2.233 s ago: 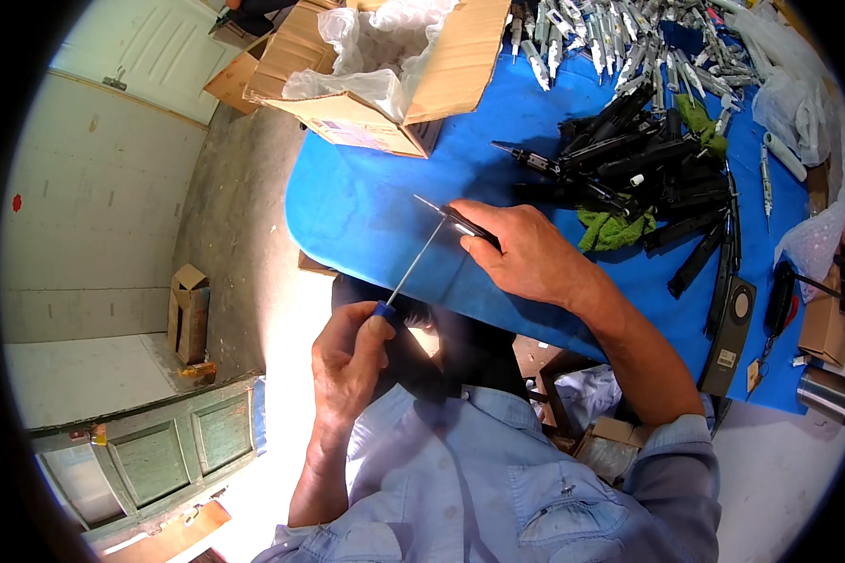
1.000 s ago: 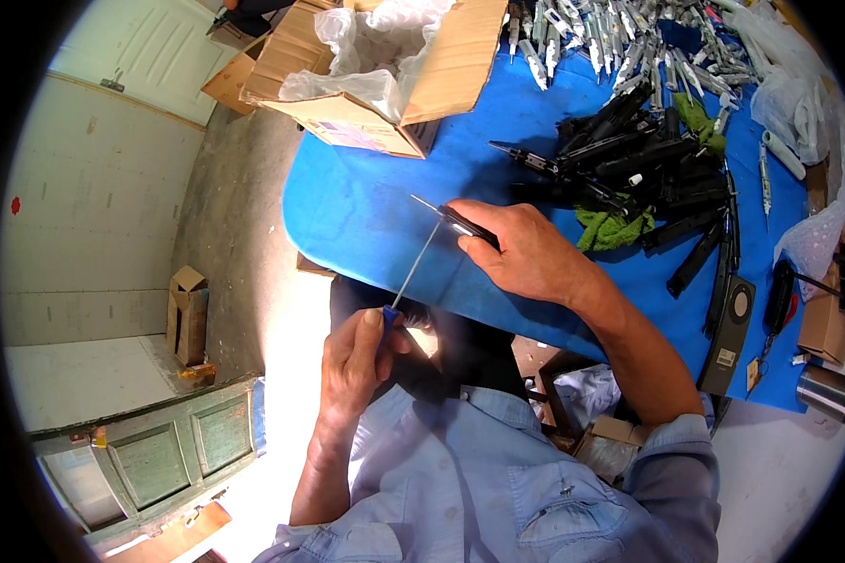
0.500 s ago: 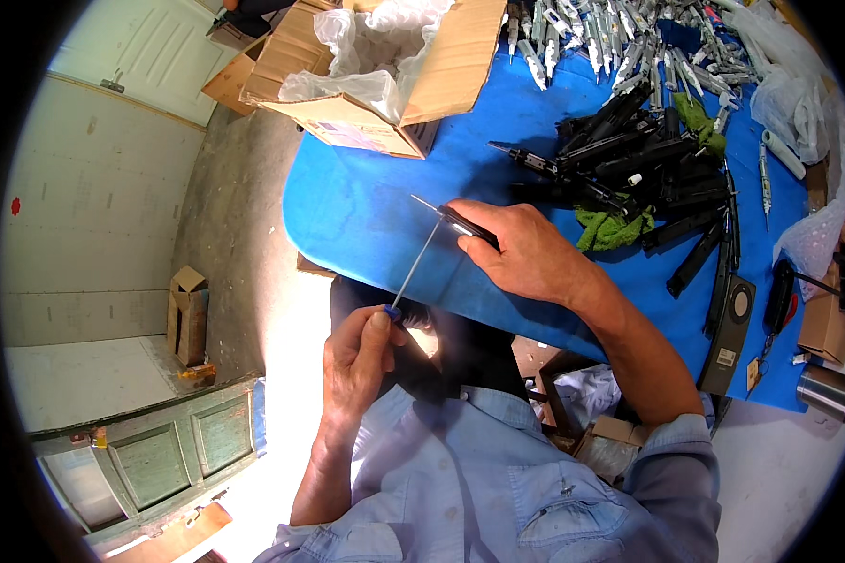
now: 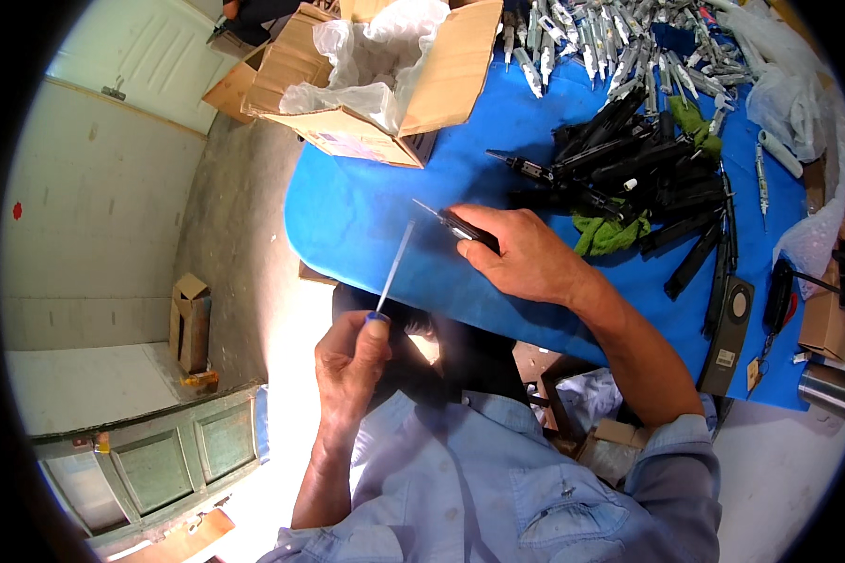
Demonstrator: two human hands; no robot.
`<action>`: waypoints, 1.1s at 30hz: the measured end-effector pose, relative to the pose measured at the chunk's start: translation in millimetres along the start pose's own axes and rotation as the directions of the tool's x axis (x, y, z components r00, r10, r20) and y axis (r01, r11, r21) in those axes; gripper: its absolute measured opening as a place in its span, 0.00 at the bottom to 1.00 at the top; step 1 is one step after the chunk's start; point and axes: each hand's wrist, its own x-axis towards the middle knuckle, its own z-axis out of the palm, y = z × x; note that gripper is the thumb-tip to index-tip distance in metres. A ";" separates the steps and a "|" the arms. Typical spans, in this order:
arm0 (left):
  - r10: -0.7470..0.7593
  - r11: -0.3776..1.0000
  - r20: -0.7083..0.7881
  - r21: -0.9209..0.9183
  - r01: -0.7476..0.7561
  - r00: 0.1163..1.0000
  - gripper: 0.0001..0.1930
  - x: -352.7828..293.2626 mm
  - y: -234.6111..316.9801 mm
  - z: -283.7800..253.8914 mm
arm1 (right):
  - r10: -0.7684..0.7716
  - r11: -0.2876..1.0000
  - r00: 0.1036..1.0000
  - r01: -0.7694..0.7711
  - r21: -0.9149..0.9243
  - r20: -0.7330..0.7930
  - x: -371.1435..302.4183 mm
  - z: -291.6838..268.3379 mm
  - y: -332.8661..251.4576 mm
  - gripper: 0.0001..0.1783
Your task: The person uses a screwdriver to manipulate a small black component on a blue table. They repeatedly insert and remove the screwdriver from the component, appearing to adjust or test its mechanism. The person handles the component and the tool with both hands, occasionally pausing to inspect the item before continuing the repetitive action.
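Note:
My left hand (image 4: 352, 361) is closed round the blue handle of a screwdriver (image 4: 396, 267), its long metal shaft slanting up over the near edge of the blue table. To its right, my right hand (image 4: 526, 253) grips a slim black tool (image 4: 458, 225) with a thin metal point that sticks out up and to the left. A small gap separates the screwdriver's tip from the black tool. The rear end of that tool is hidden in my palm. Beyond my right hand lies a heap of similar black tools (image 4: 652, 169), with green cloth (image 4: 606, 233) among them.
An open cardboard box (image 4: 347, 131) with white plastic wrapping stands on the blue table (image 4: 338, 216) at the far left. Many silver-grey slim tools (image 4: 610, 42) are piled at the back. On the right are a metal cylinder (image 4: 831, 389) and clear plastic bags (image 4: 789, 103).
The screwdriver's tip has come away from the black tool as my left hand drew back slightly down and left. My right hand stays nearly in place, still gripping the black tool.

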 end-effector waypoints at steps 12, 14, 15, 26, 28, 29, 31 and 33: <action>0.406 0.904 -0.082 0.181 -0.387 0.910 0.11 72.9 0.9 57.2 | -0.019 0.999 1.000 0.020 0.034 -0.024 -2.4 -0.6 -5.0 0.25; 0.418 0.900 -0.072 0.167 -0.402 0.906 0.11 78.6 5.4 65.9 | -0.033 0.999 0.999 0.034 0.037 -0.040 -3.5 -0.4 -2.0 0.25; 0.420 0.899 -0.069 0.171 -0.404 0.905 0.11 81.4 6.6 69.2 | -0.034 0.999 0.998 0.036 0.036 -0.044 -3.6 0.1 -1.1 0.25; 0.686 0.657 -0.037 0.461 -0.596 0.727 0.07 94.6 5.3 77.2 | -0.007 0.999 1.000 0.008 0.034 -0.023 -3.2 -2.9 -4.6 0.26; 0.641 0.704 -0.057 0.439 -0.558 0.765 0.07 92.6 5.7 79.5 | -0.061 0.997 0.996 0.064 0.042 -0.061 -2.0 1.1 1.9 0.26; 0.622 0.721 -0.055 0.428 -0.545 0.781 0.07 91.4 6.3 80.9 | -0.035 0.999 0.998 0.037 0.039 -0.048 -2.0 0.4 0.9 0.25; 0.585 0.752 -0.048 0.407 -0.519 0.810 0.09 88.4 7.7 81.9 | 0.016 0.999 1.000 -0.015 0.033 -0.025 -3.0 -2.1 -1.4 0.25; 0.513 0.804 -0.046 0.374 -0.462 0.857 0.10 84.0 9.0 77.3 | 0.030 0.998 0.999 -0.028 0.052 -0.029 -3.6 -2.8 -2.2 0.24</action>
